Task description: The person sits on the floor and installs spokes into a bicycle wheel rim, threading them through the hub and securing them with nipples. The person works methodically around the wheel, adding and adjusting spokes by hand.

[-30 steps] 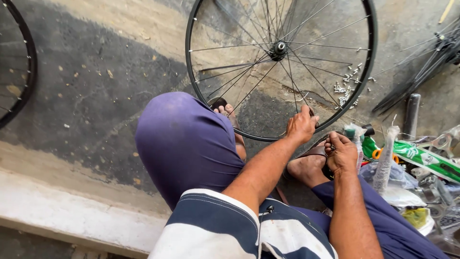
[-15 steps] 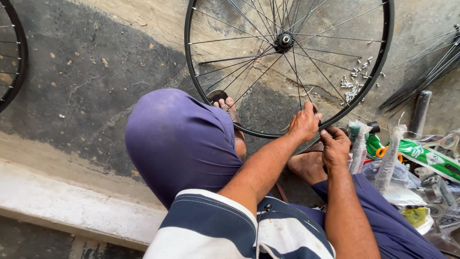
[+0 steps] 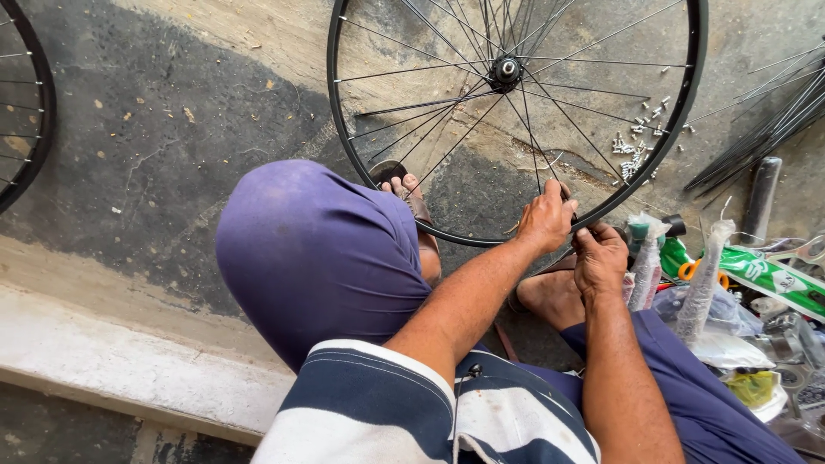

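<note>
A black spoked bicycle wheel (image 3: 687, 86) lies flat on the concrete floor in front of me, its hub (image 3: 505, 69) near the top centre. My left hand (image 3: 546, 216) grips the near part of the rim, fingers curled over it. My right hand (image 3: 599, 258) sits just to the right, pinched at the rim's edge; whatever small thing it holds is hidden by the fingers. My purple-trousered knee (image 3: 314, 249) rises at the centre, and a sandalled foot (image 3: 411, 193) rests inside the wheel.
Small metal spoke nipples (image 3: 636, 146) lie scattered on the floor inside the wheel. A bundle of loose spokes (image 3: 765, 129) and plastic bags, a green packet (image 3: 760, 273) and tools crowd the right. Another wheel (image 3: 26, 112) is at far left. A concrete step (image 3: 129, 361) runs lower left.
The view has shifted so the wheel sits higher and further right in frame. Both hands stay together at the near rim, with only slight finger movement.
</note>
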A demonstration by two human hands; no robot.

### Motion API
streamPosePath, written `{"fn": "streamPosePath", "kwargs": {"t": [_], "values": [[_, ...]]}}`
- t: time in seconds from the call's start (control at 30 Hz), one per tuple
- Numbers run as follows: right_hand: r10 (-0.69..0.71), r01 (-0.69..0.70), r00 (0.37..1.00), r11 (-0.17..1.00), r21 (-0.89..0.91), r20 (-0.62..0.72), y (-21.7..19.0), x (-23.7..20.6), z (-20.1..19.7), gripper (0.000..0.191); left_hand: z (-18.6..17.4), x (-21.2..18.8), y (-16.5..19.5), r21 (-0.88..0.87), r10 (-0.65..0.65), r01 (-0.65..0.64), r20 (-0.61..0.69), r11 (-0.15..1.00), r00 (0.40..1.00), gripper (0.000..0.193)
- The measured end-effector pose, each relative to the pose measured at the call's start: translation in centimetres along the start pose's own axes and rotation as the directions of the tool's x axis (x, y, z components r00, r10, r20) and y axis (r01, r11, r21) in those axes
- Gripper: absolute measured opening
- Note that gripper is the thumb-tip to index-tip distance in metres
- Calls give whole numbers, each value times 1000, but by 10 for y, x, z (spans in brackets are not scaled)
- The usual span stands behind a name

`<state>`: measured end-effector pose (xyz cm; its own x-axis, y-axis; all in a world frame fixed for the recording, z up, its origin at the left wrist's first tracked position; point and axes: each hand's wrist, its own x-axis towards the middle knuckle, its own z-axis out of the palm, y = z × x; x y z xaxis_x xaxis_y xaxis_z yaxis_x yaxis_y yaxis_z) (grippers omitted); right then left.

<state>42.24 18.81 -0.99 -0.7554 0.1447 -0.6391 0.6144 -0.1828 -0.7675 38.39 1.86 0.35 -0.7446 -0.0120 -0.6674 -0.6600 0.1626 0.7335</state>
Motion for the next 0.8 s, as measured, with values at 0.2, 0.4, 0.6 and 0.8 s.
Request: {"fn": "streamPosePath", "kwargs": {"t": [0.2,0.4,0.6,0.8], "values": [[32,-32,999,999,23,12,-4,-5,7,19,1,1,-3,-17,17,-17,3,1000,1000,34],[-175,187,982,823,-536,74,-12,-13,10,16,3,2,-8,-4,40,-40,-15,999,999,34],[-77,72,997,966,-247,-8,-8,-14,0,12,5,3,-9,11,34,-34,-6,999,999,34],[-9,5,997,999,-47,-78,-11,-13,-2,16,4,3,-7,5,14,-14,6,1000,1000,33]]}}
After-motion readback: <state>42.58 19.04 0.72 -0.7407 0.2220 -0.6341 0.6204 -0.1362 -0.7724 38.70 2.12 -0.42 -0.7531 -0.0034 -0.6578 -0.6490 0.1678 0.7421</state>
